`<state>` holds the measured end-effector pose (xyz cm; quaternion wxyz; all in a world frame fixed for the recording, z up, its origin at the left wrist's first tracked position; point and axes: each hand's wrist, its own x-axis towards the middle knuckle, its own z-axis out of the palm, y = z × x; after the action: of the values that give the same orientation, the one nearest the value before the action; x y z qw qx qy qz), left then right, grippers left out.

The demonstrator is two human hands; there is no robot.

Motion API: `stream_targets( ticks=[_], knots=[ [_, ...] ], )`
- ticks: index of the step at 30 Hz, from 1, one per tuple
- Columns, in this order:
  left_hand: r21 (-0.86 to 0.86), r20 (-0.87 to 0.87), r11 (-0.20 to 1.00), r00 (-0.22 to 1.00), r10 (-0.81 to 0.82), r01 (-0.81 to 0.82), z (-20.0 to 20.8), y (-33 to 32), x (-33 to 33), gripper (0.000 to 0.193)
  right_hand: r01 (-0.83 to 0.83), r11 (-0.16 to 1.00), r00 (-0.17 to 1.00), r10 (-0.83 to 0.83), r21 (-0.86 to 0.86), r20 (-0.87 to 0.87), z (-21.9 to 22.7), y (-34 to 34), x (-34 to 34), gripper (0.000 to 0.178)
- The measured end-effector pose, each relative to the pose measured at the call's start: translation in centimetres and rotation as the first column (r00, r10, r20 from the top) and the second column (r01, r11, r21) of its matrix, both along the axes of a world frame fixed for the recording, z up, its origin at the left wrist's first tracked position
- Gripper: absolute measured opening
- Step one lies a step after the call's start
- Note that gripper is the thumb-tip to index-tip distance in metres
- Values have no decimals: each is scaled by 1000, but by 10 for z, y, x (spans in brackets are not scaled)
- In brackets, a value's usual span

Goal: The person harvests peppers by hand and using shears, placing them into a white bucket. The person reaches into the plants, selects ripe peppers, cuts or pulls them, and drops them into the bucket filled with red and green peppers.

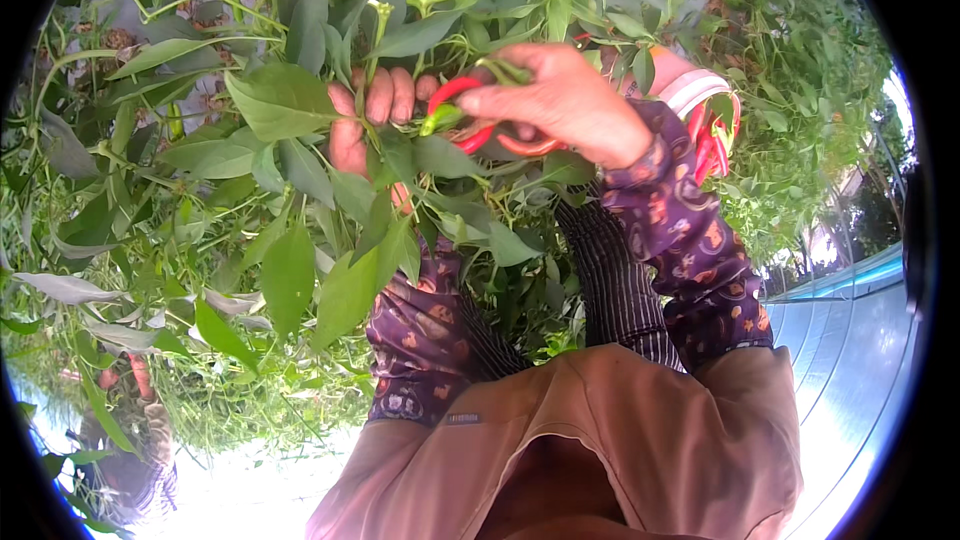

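Observation:
My right hand (pixel 560 100) is closed on several curved red chili peppers (pixel 474 142), with thumb and fingers pinched around them. One of them shows a green stem end (pixel 441 120). Just left of it, my left hand (pixel 372 105) has its fingers curled in among the foliage of a pepper plant (pixel 345 195). It appears closed around a leafy branch, though leaves cover the palm and most of the thumb. The fingertips of both hands nearly meet at the red peppers.
A container with a pale rim (pixel 692 90), holding red chilies (pixel 708 145), is beyond my right wrist. Dense pepper plants surround my hands. A blue sheet-like surface (pixel 850 330) runs along the right. Another person (pixel 135 440) is at the lower left, partly hidden by leaves.

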<state>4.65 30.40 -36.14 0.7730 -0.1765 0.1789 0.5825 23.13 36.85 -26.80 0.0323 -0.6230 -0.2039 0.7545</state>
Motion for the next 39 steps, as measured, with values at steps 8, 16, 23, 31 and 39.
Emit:
stream_targets(
  ticks=[8,16,23,31,39],
  knots=[
    [51,-51,999,999,16,-13,8,4,5,39,-113,896,918,-72,431,391,-2,-38,14,36],
    [-303,-349,952,926,-143,32,31,10,18,37,-339,642,737,-273,688,618,33,-47,4,28],
    [-168,-488,986,869,-77,-8,15,-5,8,27,-117,814,690,-345,569,636,30,-44,53,25],
    [233,13,971,999,46,-48,-21,-1,-11,18,411,876,852,-468,254,236,78,-87,154,10],
    [157,73,983,994,83,-94,-30,-4,-21,13,-303,750,934,111,588,340,30,-98,63,23]
  ],
)
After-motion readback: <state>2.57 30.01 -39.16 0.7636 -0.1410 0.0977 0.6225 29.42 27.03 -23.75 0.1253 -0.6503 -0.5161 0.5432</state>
